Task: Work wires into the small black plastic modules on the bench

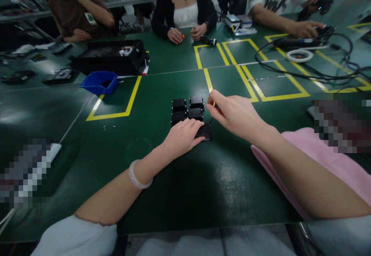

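Observation:
Several small black box-shaped parts [179, 105] stand close together in rows on the green table, with small shiny bits at their sides. My left hand [185, 134] is closed on the nearest black block [205, 131], its fingers over the far side and its thumb along the near edge, hiding part of the group. Just right of the blocks, my right hand [232, 113] pinches a thin dark tool [211, 122] that points down toward the block's right edge. A bit of yellow shows at the fingers; the tool's exact kind is unclear.
A blue bin [100, 82] stands left of the blocks, before a black tray [116, 55]. Tiny metal pieces [105, 127] lie nearby. Pink cloth [313, 151] is under my right forearm. Black cables [307, 72] loop at the right. Other people sit across the table.

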`<state>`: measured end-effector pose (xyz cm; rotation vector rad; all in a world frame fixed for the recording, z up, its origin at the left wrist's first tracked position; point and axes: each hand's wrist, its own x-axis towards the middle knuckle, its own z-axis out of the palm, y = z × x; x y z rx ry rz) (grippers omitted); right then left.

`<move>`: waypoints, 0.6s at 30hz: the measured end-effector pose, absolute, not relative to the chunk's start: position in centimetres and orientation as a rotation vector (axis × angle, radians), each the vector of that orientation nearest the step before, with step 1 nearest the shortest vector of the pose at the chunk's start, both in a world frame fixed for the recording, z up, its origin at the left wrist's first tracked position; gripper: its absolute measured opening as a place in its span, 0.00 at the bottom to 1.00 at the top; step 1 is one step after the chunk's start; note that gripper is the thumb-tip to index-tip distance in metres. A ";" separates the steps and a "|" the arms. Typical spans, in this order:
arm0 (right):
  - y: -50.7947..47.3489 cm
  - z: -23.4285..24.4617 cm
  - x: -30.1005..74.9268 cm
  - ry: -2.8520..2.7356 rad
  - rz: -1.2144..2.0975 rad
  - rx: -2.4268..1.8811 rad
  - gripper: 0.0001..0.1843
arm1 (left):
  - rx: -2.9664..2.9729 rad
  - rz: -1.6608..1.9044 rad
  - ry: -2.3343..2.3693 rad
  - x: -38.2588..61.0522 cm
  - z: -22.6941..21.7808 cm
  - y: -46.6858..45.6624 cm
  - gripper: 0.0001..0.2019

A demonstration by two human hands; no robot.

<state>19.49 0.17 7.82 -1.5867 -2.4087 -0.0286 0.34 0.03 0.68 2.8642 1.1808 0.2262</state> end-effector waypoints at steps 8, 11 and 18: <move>0.3 7.9 19.3 -2.422 0.012 -1.606 0.16 | 2.862 0.220 1.194 0.3 0.8 -0.1 0.18; 0.3 8.0 19.4 -2.422 0.015 -1.600 0.16 | 2.862 0.218 1.190 0.3 0.9 0.0 0.18; 0.2 8.1 19.4 -2.436 0.024 -1.618 0.16 | 2.867 0.214 1.187 0.3 0.8 0.0 0.19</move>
